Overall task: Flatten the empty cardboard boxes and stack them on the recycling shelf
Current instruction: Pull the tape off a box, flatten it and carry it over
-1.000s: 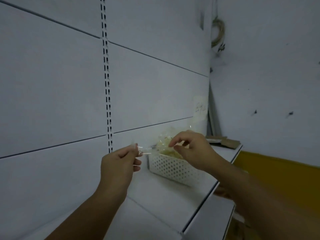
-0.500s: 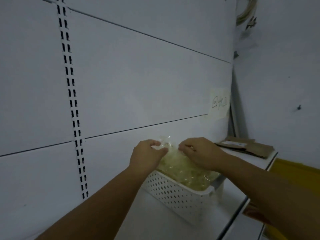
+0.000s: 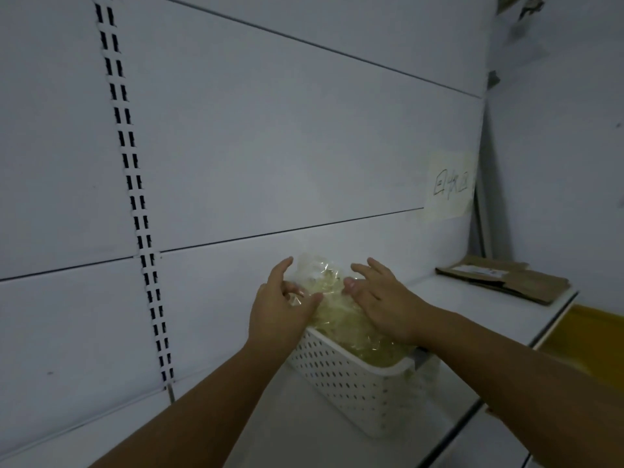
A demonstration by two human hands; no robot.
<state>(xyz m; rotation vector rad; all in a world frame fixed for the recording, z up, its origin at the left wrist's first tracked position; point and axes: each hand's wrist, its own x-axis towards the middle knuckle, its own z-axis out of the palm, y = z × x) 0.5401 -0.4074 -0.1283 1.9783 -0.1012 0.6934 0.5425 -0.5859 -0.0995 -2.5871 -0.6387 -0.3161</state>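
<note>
Flattened brown cardboard boxes (image 3: 506,278) lie stacked at the far right end of the white shelf (image 3: 456,305). A white perforated basket (image 3: 354,380) stands on the shelf, heaped with crumpled clear yellowish tape or plastic (image 3: 337,319). My left hand (image 3: 280,309) has its fingers spread, with the thumb against the top of the heap. My right hand (image 3: 381,298) lies flat on the heap with fingers straight. Neither hand grips anything.
A handwritten paper label (image 3: 450,187) is stuck to the white back panel above the shelf. A slotted upright rail (image 3: 135,204) runs down the panel at left. A yellow surface (image 3: 587,339) shows below the shelf's right end.
Both hands carried a strip of clear tape to the basket, put it on the heap, and have opened out from pinching; the camera has moved closer.
</note>
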